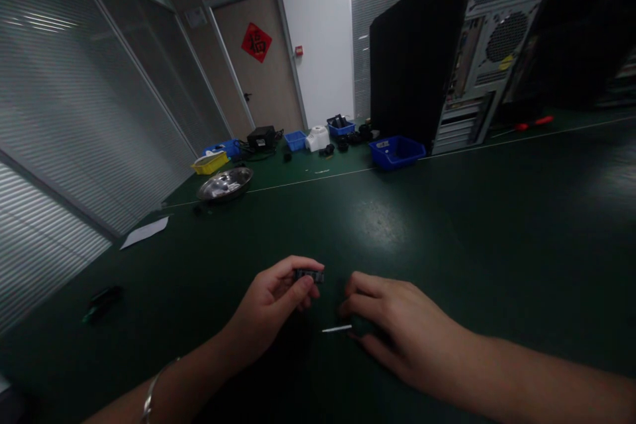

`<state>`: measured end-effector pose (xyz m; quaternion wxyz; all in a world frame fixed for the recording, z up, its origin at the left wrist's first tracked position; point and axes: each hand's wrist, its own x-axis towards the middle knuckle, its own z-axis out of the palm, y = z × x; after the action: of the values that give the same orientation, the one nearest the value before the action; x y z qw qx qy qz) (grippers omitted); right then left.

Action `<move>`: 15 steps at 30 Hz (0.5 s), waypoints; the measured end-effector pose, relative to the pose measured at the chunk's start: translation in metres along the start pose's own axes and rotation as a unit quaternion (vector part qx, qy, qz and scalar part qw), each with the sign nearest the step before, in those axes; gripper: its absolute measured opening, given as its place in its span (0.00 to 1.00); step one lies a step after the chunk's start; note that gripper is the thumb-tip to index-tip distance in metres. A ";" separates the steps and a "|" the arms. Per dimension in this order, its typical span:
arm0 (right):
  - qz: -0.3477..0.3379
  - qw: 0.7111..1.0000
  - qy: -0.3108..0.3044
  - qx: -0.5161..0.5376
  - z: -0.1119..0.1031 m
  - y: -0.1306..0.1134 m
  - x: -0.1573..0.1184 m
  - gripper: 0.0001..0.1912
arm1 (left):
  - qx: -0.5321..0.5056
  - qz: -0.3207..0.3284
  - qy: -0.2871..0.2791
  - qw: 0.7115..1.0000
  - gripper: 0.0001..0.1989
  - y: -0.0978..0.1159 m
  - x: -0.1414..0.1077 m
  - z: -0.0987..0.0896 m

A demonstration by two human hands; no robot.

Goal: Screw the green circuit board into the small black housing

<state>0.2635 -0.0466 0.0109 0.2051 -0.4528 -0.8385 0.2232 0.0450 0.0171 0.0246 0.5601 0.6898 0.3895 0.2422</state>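
My left hand (275, 298) is closed around a small black rectangular part (309, 275) with a row of lighter segments, pinched between thumb and fingers above the table. Just right of it, my right hand (397, 321) is low over the table, its fingers bent and apart from the thumb. A thin, pale metal rod (336, 329) points left from the gap between that thumb and the fingers. Its right end reaches the dark space beneath the hand, so anything attached there is hidden.
On the green table (288, 232), a dark object (102, 301) and white paper (145, 232) lie left. A steel bowl (225, 184), yellow tray (211, 163) and blue bin (396, 152) stand farther back. A black computer case (417, 53) rises at right, near a red-handled tool (534, 124).
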 end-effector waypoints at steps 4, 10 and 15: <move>0.004 0.999 0.007 0.041 0.003 0.004 0.000 0.11 | -0.005 -0.006 -0.007 1.000 0.16 -0.001 0.000 0.000; -0.025 0.987 0.082 0.139 0.004 0.008 0.002 0.10 | -0.011 -0.014 -0.028 0.999 0.16 -0.002 0.002 0.001; -0.056 0.978 0.140 0.142 -0.003 0.002 -0.001 0.13 | 0.030 0.005 -0.074 0.997 0.16 -0.004 -0.002 0.005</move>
<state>0.2670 -0.0456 0.0117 0.3950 -0.3981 -0.7852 0.2625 0.0467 0.0126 0.0201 0.5655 0.7243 0.3503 0.1816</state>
